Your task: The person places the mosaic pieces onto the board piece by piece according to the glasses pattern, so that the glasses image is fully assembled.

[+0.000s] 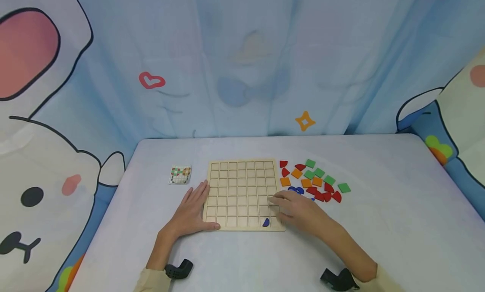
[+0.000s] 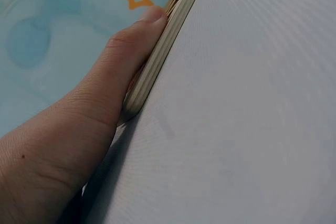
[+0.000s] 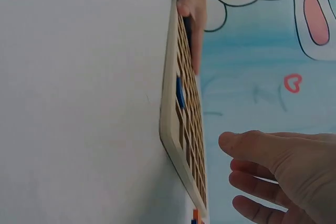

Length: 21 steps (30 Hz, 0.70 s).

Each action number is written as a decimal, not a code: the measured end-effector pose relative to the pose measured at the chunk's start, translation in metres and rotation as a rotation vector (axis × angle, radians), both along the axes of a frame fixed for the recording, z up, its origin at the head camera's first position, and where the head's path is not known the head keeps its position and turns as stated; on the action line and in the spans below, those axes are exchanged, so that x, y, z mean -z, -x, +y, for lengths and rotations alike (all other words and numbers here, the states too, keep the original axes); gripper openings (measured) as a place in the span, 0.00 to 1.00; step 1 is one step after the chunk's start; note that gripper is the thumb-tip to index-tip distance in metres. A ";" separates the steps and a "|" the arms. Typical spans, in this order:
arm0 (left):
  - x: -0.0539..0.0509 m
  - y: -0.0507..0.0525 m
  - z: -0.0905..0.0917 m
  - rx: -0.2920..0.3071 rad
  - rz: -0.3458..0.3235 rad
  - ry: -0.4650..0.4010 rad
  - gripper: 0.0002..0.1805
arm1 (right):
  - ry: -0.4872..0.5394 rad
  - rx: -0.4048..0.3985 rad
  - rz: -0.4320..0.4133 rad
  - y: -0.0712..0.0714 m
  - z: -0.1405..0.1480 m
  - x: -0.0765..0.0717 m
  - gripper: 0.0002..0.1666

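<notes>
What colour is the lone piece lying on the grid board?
The piece is dark blue; the head view shows it best.

The head view is bright and evenly lit, with a soft shadow on the white table [image 1: 242,262] beside the left forearm [image 1: 163,245]. Both wrist views are dimmer and greyer: in the left, fine ripples texture the cloth and darker shade lies under the left hand [image 2: 79,124]; in the right, diffuse shadow spreads beside the board [image 3: 168,114].
</notes>
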<state>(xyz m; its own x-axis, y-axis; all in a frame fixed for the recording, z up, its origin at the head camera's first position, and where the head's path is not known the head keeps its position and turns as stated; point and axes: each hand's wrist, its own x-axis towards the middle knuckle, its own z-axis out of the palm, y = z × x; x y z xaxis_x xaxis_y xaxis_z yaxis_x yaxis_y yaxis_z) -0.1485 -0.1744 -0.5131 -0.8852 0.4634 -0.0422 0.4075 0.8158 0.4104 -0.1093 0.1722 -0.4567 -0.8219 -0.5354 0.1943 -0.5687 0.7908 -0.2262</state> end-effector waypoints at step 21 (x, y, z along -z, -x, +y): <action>-0.001 0.000 0.000 0.003 0.000 -0.008 0.69 | -0.023 0.207 -0.230 0.028 0.059 -0.011 0.28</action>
<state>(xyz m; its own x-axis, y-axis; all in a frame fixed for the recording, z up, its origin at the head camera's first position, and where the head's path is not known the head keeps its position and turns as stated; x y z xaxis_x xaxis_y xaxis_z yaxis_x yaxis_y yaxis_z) -0.1489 -0.1747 -0.5126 -0.8839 0.4660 -0.0382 0.4098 0.8114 0.4167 -0.1375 0.2316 -0.4459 -0.9352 -0.3537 -0.0194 -0.3305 0.8910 -0.3112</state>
